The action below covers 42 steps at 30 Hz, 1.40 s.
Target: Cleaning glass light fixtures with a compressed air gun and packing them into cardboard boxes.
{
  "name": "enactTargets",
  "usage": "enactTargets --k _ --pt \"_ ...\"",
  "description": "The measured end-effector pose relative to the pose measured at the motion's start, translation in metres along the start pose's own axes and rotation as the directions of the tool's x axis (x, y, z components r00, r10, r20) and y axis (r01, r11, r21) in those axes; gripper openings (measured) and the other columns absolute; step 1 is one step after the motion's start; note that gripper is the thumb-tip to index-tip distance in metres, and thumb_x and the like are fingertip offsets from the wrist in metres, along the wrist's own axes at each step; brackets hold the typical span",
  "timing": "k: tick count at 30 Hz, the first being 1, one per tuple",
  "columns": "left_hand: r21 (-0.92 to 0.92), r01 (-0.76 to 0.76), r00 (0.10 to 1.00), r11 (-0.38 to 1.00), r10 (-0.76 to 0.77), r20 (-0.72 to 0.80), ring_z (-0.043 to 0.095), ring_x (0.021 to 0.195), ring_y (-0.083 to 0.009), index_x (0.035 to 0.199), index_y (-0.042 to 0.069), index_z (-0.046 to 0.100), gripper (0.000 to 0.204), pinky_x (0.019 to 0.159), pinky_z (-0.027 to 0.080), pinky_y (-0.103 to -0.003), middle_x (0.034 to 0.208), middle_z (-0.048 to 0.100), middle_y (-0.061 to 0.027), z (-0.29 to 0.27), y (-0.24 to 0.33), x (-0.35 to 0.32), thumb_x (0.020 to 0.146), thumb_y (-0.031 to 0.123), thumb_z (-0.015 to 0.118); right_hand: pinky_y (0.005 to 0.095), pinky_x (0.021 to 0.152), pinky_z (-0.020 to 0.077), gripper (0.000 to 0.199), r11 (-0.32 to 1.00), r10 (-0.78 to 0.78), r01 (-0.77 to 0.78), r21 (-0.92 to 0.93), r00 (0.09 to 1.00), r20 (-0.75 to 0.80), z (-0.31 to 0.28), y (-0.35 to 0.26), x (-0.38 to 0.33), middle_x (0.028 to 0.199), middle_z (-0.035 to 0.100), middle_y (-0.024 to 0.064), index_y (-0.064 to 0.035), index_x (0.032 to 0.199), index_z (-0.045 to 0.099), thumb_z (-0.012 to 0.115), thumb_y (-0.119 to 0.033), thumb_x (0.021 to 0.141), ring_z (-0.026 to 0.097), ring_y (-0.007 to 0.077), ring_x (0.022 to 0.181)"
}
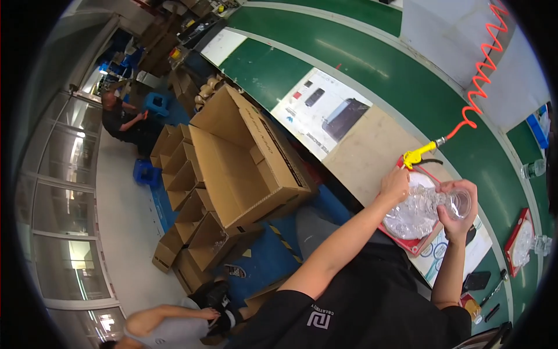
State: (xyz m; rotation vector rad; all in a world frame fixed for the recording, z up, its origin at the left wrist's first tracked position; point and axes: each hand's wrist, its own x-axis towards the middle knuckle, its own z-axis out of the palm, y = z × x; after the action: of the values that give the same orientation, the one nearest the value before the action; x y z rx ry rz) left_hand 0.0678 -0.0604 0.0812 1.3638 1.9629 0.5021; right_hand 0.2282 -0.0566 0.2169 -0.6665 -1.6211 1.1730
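Observation:
My right hand (462, 218) is closed around a clear plastic piece (458, 203) with a round open end, thumb on its near side. It is tilted over a white round pad (407, 224) in a red frame (414, 249). More crinkled clear plastic (419, 200) lies over the pad, and where one piece ends is hard to tell. At the pad's far left edge is my left hand (395, 185), its fingers curled; what they grip is hidden. Just beyond its fingertips is the tip of a yellow air blow gun (419, 155).
A red coiled hose (479, 78) runs up from the blow gun. On the green bench (349, 52) are a printed box panel (319, 110), a phone (476, 281) and another red-framed pad (519, 244). Open cardboard boxes (238, 157) stand left; two other people are beyond them.

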Motion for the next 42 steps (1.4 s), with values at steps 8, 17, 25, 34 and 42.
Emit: enactTargets --k 8,17,25,34,42 --pt "-0.012 0.034 0.999 0.999 -0.034 -0.006 0.065 0.090 -0.0339 0.090 0.011 0.066 0.015 0.078 0.051 -0.045 0.093 0.067 -0.0145 -0.002 -0.006 0.013 0.078 0.011 0.057 0.0379 0.088 0.0473 0.054 0.990 0.067 -0.051 -0.129 0.990 0.124 -0.017 -0.009 0.013 0.101 0.059 0.0148 -0.0015 0.110 0.046 0.077 -0.007 0.066 0.060 0.0237 0.095" --pt "-0.099 0.016 0.979 0.995 -0.036 -0.201 0.062 0.086 -0.0330 0.091 0.010 0.065 0.017 0.073 0.048 -0.043 0.090 0.064 -0.0127 -0.016 -0.010 0.009 0.076 0.020 0.068 0.0345 0.093 0.0437 0.062 0.604 0.167 -0.048 -0.795 0.984 0.067 -0.060 -0.049 0.008 0.107 0.057 0.0140 -0.0009 0.117 0.047 0.080 -0.020 0.068 0.056 0.0306 0.107" --pt "-0.429 -0.070 0.993 0.901 0.024 -0.111 0.050 0.066 -0.0145 0.106 0.005 0.062 0.037 0.061 0.043 -0.028 0.080 0.050 -0.0032 -0.022 -0.024 -0.058 0.078 0.026 0.074 0.0417 0.100 0.0359 0.046 0.676 0.286 0.116 -0.728 0.869 0.404 -0.032 0.036 -0.080 0.107 0.060 0.0070 -0.0083 0.103 0.059 0.077 -0.034 0.069 0.054 0.0268 0.107" --pt "-0.111 -0.278 0.935 0.954 0.242 -0.260 0.057 0.082 -0.0269 0.114 0.006 0.058 0.055 0.072 0.048 -0.038 0.095 0.052 -0.0114 -0.015 -0.004 -0.080 0.069 0.029 0.080 0.0561 0.104 0.0267 0.049 0.487 0.285 0.168 -0.857 0.897 0.338 -0.001 0.073 -0.112 0.104 0.059 0.0016 -0.0120 0.109 0.058 0.076 -0.030 0.067 0.051 0.0200 0.112" --pt "-0.205 -0.189 0.982 0.960 0.191 -0.013 0.059 0.076 -0.0321 0.102 0.012 0.061 0.024 0.069 0.048 -0.040 0.099 0.048 -0.0140 -0.023 -0.002 -0.062 0.080 0.021 0.067 0.0528 0.104 0.0259 0.040 0.498 0.241 0.172 -0.850 0.914 0.326 -0.005 0.088 -0.109 0.099 0.058 0.0013 -0.0123 0.101 0.057 0.075 -0.029 0.070 0.051 0.0194 0.108"
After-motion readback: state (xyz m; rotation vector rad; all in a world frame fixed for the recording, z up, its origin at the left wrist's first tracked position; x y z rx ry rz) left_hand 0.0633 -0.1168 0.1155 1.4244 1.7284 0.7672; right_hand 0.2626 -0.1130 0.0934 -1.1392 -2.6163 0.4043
